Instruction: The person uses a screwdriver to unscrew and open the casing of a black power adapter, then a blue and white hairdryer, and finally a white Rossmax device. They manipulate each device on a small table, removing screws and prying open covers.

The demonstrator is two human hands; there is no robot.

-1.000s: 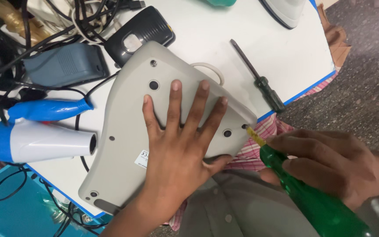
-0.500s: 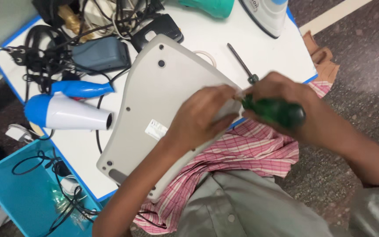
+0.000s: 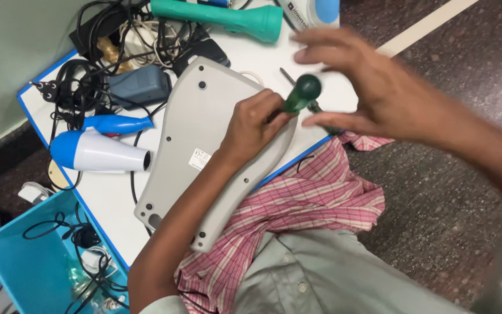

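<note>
the left hand [image 3: 257, 125] rests on the grey plastic casing [image 3: 204, 145], fingers curled together around the lower part of the green screwdriver [image 3: 302, 94], steadying it where it meets the casing's right edge; the right hand [image 3: 373, 87] hovers at the screwdriver's rounded handle top, fingers spread apart and blurred, thumb just under the handle and the other fingers arched above it; i cannot tell whether they actually press on the handle; the screwdriver stands nearly upright, tilted a little to the right; the casing lies flat with its screw holes facing up, a small white label near its middle, its lower end hanging over the edge of the white table [image 3: 111, 197]; left of the casing lies a blue and white hair dryer [image 3: 97, 150], with a tangle of black cables [image 3: 82, 87] and a grey adapter [image 3: 137, 86] above it; a teal torch [image 3: 222, 16] lies at the top of the table; a second screwdriver [image 3: 289, 77] lies just behind the green one, mostly hidden; a red checked cloth [image 3: 297, 203] hangs below the table edge; a blue bin [image 3: 24, 273] sits at the lower left.
</note>
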